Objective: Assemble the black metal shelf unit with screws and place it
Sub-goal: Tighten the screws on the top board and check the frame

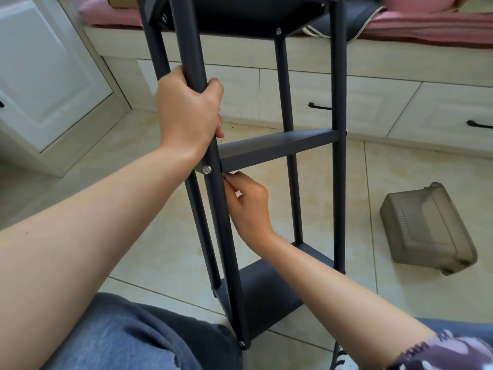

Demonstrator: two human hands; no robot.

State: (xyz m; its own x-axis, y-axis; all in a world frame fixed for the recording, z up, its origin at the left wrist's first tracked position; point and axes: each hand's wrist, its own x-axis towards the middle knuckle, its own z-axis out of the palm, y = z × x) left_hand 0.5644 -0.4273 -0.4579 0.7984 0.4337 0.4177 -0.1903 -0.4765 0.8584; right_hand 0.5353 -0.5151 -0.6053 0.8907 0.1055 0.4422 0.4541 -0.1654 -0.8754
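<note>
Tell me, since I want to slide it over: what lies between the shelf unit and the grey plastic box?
Only bare floor tile between shelf unit and grey plastic box, in the head view.

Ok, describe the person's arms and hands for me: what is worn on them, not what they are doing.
Both forearms are bare. The left hand and the right hand wear no gloves, and no rings or watch show. On the right arm, a pushed-up sleeve appears near the elbow, dark purple with a pale, patchy pattern. No sleeve shows on the left arm in this view.
</note>
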